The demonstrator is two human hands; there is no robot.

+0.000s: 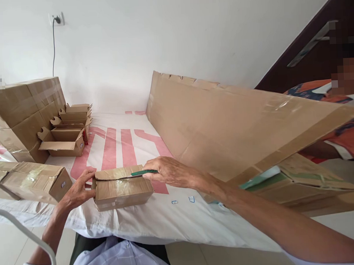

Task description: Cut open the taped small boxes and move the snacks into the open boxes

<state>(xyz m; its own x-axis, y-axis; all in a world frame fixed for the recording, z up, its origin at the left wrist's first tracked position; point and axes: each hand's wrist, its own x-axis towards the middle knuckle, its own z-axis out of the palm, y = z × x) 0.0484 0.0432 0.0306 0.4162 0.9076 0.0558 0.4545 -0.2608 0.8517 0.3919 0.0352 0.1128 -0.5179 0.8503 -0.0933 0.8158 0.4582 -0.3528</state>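
A small cardboard box lies before me on the cloth-covered table, with clear tape along its top seam. My left hand grips the box's left end, its thumb on the near side and its fingers toward the far edge. Over the right part of the lid, my right hand is closed around a knife with a green ribbed handle. The thin blade points left and lies along the seam, where the top flap's edge lifts slightly. The right hand's fingertips are partly hidden.
Several open small boxes stand in a row at left, beside stacked cartons. Taped boxes lie near the left front edge. A large cardboard panel leans on the right, with another person's orange sleeve beyond it.
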